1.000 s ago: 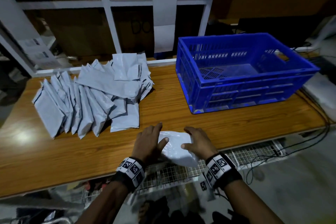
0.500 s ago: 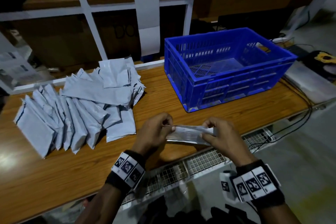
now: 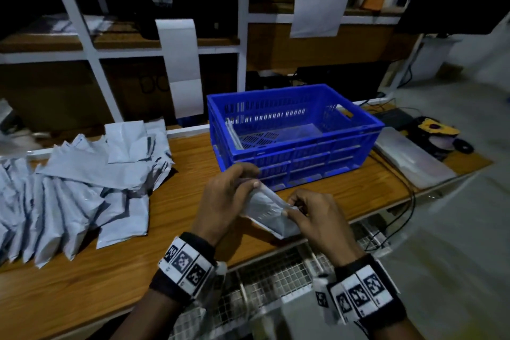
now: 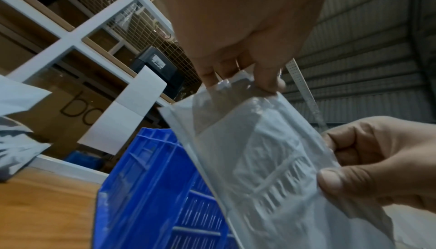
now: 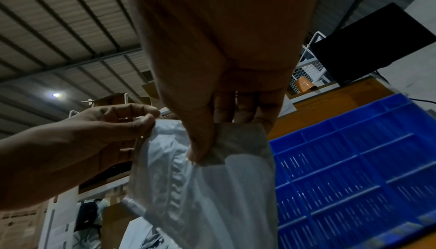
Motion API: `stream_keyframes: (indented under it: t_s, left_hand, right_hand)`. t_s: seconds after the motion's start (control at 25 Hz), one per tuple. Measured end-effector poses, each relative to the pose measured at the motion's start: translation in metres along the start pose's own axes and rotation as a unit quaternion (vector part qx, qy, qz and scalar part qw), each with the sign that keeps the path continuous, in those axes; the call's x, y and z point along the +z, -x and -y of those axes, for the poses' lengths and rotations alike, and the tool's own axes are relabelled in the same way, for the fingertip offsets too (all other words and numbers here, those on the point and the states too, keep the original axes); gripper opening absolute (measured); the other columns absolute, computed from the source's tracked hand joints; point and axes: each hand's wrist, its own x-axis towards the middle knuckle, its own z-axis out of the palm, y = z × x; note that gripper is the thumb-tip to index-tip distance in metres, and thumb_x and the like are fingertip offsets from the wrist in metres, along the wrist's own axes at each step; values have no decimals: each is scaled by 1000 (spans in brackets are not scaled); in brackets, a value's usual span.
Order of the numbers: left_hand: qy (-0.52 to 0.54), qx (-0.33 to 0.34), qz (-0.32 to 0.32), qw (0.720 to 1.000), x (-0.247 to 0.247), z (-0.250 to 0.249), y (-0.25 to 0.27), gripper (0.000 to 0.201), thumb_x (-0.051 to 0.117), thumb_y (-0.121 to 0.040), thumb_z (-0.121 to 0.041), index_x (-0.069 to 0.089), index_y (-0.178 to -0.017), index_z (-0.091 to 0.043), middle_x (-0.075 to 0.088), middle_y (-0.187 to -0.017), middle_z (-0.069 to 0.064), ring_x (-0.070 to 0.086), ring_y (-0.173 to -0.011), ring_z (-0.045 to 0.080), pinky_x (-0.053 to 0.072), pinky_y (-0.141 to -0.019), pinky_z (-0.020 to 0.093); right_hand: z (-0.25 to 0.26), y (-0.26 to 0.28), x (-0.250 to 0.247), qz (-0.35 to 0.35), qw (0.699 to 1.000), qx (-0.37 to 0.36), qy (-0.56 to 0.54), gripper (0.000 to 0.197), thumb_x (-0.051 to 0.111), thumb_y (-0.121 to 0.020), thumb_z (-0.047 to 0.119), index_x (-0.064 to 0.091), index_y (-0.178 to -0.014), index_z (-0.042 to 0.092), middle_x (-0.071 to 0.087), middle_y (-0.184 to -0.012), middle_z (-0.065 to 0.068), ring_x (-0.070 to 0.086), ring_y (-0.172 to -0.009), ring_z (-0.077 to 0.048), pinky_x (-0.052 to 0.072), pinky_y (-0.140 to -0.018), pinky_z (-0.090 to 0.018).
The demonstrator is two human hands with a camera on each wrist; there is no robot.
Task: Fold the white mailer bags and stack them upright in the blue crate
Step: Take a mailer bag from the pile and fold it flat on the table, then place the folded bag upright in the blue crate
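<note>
Both hands hold one folded white mailer bag [image 3: 269, 211] up above the table's front edge, just in front of the blue crate [image 3: 292, 134]. My left hand [image 3: 230, 196] pinches the bag's upper left corner; my right hand [image 3: 309, 212] pinches its right end. The left wrist view has the bag [image 4: 271, 159] hanging beside the crate wall [image 4: 151, 187], with thumb and fingers clamped on its top edge. From the right wrist, the bag [image 5: 212, 187] is pinched by the thumb. One folded bag [image 3: 234, 134] leans upright against the crate's left inner wall. A heap of white mailer bags [image 3: 82, 182] lies at the left.
The wooden table [image 3: 69, 279] has a wire mesh shelf [image 3: 276, 281] under its front edge. White shelving with cardboard boxes [image 3: 171, 50] stands behind. Cables [image 3: 405, 201] and a flat grey pad [image 3: 411, 157] lie right of the crate; a yellow object [image 3: 438, 125] sits beyond.
The bag was pressed flat on the table edge a second ago. Both hands have since lifted it off the table and carried it toward the crate, tilting it upright.
</note>
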Motion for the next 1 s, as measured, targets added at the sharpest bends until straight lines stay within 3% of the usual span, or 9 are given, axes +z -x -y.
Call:
stream_keyframes:
  t_s: [0.16,0.28,0.36,0.48,0.64,0.72,0.84,0.92,1.0]
  left_hand:
    - [-43,6,-90,995,11,0,-35,23,62,-97,-8,64,-119,-10,67,-108,-5,56,-98,-11,42,-78,4]
    - [-57,-12,-130,990,5,12,-63,20,60,-99,-10,62,-118,-12,64,-104,-6,56,-94,-10,41,-74,4]
    - [-75,-32,-111,990,0,30,-84,18,60,-100,-15,62,-117,-14,62,-100,-6,56,-89,-5,41,-71,7]
    - [-96,-62,-67,991,1,65,-120,22,60,-100,-21,61,-120,-12,62,-103,-3,56,-94,9,41,-74,18]
    - [-143,-105,-1,984,8,122,-152,29,58,-101,-24,61,-124,-7,68,-115,14,63,-105,31,46,-83,36]
    - [-136,-119,18,983,9,143,-148,39,51,-101,-36,64,-127,-9,69,-119,16,64,-108,35,50,-86,40]
    - [-109,-127,22,986,7,160,-139,46,42,-103,-44,59,-138,-19,65,-130,12,62,-114,31,52,-90,42]
    - [-109,-124,17,986,8,160,-136,52,39,-99,-49,59,-138,-22,67,-127,10,64,-109,30,54,-86,43]
    - [-99,-141,8,985,7,157,-137,55,41,-93,-54,64,-132,-24,70,-124,5,66,-102,27,56,-82,46]
  right_hand:
    - [-12,-20,-25,-66,997,19,19,19,74,-86,33,56,-80,30,59,-69,9,58,-65,-15,43,-54,-35]
    - [-16,-34,-46,-127,991,40,-15,16,77,-85,30,62,-83,24,61,-73,10,59,-67,-11,41,-56,-28]
    - [-16,-46,-54,-149,988,39,-31,15,76,-87,30,65,-87,19,65,-78,6,61,-71,-13,44,-57,-28]
    - [-11,-76,-56,-160,985,30,-51,17,73,-90,31,66,-94,15,69,-86,0,64,-77,-18,51,-62,-39]
    - [1,-130,-55,-187,981,2,-59,20,70,-92,26,62,-109,17,67,-90,3,64,-76,-14,55,-63,-39]
    - [2,-154,-55,-175,983,-1,-56,36,66,-94,21,52,-126,26,64,-87,3,61,-70,-12,51,-57,-35]
    - [-6,-189,-42,-131,991,4,-30,50,63,-93,15,43,-134,37,60,-80,-10,56,-63,-21,41,-53,-39]
    - [-12,-213,-32,-93,995,20,-30,50,63,-91,14,48,-134,36,61,-83,-9,58,-76,-26,41,-58,-36]
    - [-18,-240,-25,-52,996,43,-57,42,66,-90,13,61,-129,27,67,-98,-3,62,-97,-29,43,-72,-27]
